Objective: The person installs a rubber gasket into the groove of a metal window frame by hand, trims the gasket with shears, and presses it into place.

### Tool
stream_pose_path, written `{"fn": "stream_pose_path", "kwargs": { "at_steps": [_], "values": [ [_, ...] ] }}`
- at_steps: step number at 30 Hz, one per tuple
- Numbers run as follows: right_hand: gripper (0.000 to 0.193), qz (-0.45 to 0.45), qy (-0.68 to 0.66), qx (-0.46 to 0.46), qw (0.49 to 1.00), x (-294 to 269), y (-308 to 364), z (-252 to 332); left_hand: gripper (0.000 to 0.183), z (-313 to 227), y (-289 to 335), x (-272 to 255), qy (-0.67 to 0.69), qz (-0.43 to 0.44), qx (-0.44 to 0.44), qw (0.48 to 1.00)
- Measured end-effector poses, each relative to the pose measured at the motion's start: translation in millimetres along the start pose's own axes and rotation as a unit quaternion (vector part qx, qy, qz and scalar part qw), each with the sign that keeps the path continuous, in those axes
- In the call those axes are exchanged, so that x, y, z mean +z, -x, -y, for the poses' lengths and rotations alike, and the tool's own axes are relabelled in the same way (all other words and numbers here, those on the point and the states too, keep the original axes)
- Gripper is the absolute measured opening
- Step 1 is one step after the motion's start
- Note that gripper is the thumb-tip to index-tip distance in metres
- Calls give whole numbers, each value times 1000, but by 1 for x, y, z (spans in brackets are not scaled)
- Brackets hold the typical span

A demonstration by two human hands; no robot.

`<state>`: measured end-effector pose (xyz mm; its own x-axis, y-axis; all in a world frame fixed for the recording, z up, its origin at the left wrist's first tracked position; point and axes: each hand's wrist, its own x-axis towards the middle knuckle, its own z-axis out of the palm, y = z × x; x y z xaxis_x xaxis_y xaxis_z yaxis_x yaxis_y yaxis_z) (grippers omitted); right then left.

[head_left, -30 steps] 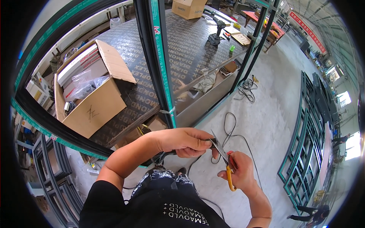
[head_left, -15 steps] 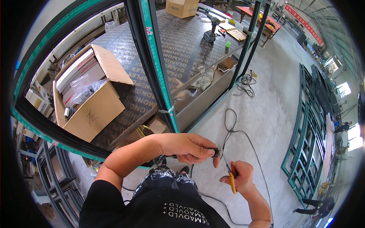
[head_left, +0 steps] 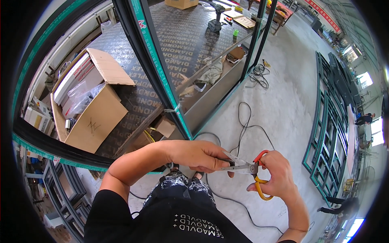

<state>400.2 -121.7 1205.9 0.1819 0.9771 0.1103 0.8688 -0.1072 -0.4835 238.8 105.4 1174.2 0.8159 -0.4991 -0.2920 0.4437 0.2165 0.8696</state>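
Note:
My right hand [head_left: 279, 175] grips a pair of scissors [head_left: 244, 167] by its red and yellow handles, with the thumb and fingers through the loops. The blades are spread and point left, toward my left hand [head_left: 202, 156]. That hand is closed, pinching a short black strip [head_left: 231, 164] between thumb and fingers. The strip's end sticks out at the fingertips, between or right beside the blades; I cannot tell which. The rest of it is mostly hidden by the hand. Just beyond stands a black frame [head_left: 156, 60] with teal protective tape.
A cardboard box [head_left: 99, 125] of packaged parts rests on a dark printed board tabletop [head_left: 166, 36], with a cordless drill [head_left: 216, 20] farther back. Cables [head_left: 243, 129] loop across the concrete floor. More dark frames [head_left: 324, 133] lie at right, near two people.
The scissors have swung open, and their blades now reach the strip in my left hand. My right hand has risen and shifted right. The whole view has turned slightly.

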Motion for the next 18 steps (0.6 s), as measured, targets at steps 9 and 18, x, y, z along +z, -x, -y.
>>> {"fn": "stream_pose_path", "kwargs": {
  "at_steps": [9, 18],
  "values": [
    [54, 45, 16, -5, 999, 1, -10, 4, 32, 5, 6, 3, -22, -17, 8, 1000],
    [51, 56, 15, -33, 998, 7, -5, -10, 30, 3, 9, 8, -1, -6, 12, 1000]
  ]
}}
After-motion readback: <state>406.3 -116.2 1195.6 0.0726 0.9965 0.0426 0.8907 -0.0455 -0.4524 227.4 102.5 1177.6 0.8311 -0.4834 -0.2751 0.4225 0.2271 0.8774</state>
